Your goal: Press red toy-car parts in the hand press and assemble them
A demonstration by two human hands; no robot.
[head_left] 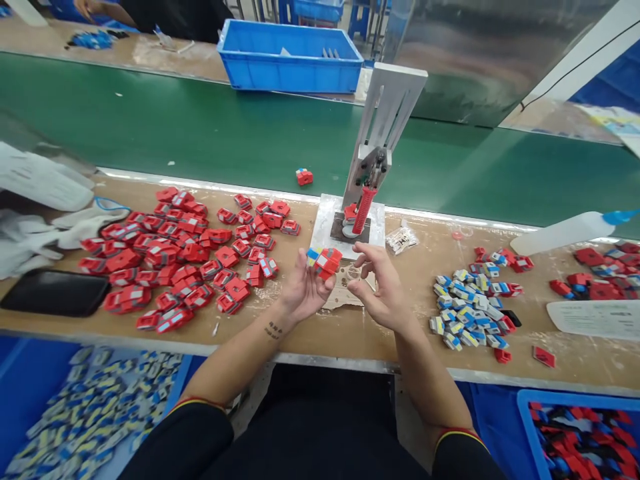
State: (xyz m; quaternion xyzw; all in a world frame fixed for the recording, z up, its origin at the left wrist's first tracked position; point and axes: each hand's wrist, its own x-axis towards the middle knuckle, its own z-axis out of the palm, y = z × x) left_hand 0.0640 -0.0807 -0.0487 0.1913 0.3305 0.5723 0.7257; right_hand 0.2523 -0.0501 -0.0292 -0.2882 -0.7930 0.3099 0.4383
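My left hand is closed round a small red plastic part with grey patches. A blue, yellow and white end shows at the left of that part. Just to the right, my right hand has its thumb and fingers curved and apart, with nothing visible between them. Beyond both hands stands a metal clamp press with a red handle. Another red part sits under the clamp. A brown board lies on the bench below my hands.
Red parts lie heaped on the left, blue-and-white blocks on the right. A green conveyor belt runs behind, with one red part on it. A black phone, white bottle and blue crate are around.
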